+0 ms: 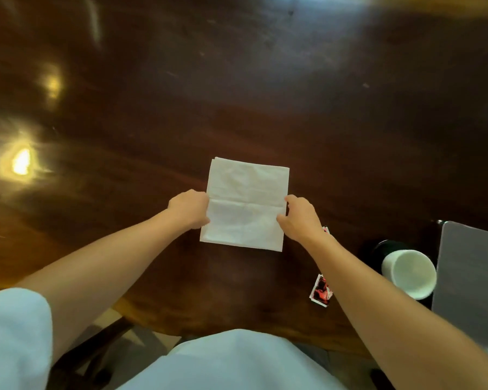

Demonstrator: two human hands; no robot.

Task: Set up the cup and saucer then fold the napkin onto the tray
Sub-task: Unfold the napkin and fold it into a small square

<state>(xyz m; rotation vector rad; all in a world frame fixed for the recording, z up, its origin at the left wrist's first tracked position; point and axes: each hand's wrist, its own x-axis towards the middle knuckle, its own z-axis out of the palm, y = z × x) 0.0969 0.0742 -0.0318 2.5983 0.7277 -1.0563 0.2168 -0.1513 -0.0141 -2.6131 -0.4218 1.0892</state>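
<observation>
White napkin (pixel 244 204), one, gripped at its sides by two hands, left (pixel 190 208) and right (pixel 300 218).

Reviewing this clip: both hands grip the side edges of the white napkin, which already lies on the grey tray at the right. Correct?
Not quite. In the head view the left hand and right hand do hold the white napkin by its sides, but it lies on the wooden table, apart from the grey tray.

The person wears a white garment with short sleeves; the left sleeve (pixel 14 333) is loose and wide. Both forearms are bare, and the left hand (pixel 190 208) and right hand (pixel 299 218) have no rings.
</observation>
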